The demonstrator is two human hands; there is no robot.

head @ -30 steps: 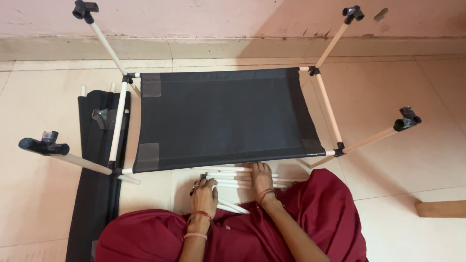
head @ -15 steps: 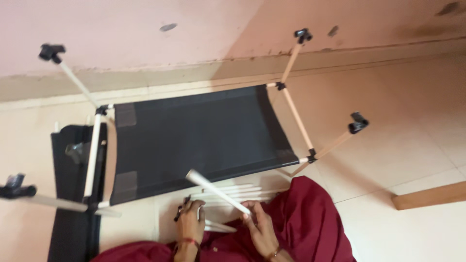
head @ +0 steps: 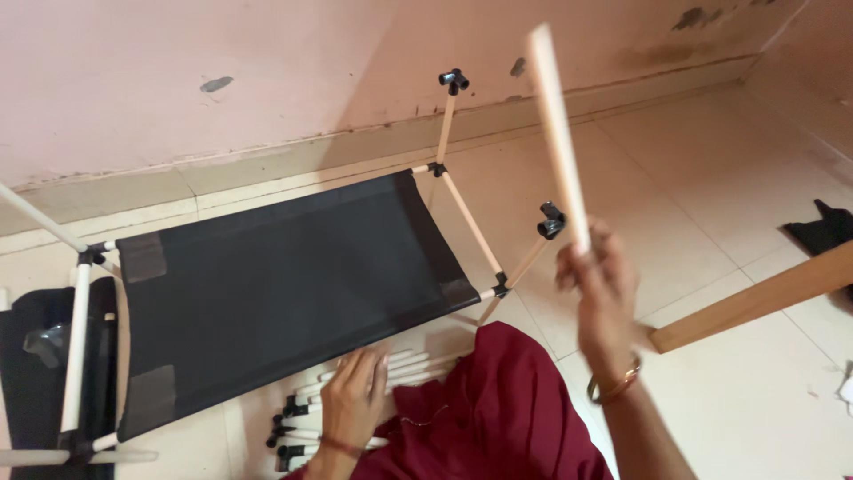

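Observation:
My right hand (head: 602,289) is raised in the air at the right, closed around a long white rod (head: 556,124) that points up and slightly left. My left hand (head: 354,400) rests flat, fingers spread, on a bundle of white rods with black end caps (head: 298,418) lying on the floor in front of my dark red garment (head: 498,418). Beyond them stands a black fabric panel (head: 275,276) stretched in a frame of white rods (head: 471,227) with black connectors (head: 551,220).
A pink wall (head: 267,62) and a skirting run along the back. A wooden bar (head: 755,298) lies on the tiled floor at the right, with dark cloth (head: 822,231) past it. A black bag (head: 35,373) lies at the left edge.
My right hand has lifted one white rod off the floor bundle and swung it up and to the right. The view has turned right; my left hand stays on the rods.

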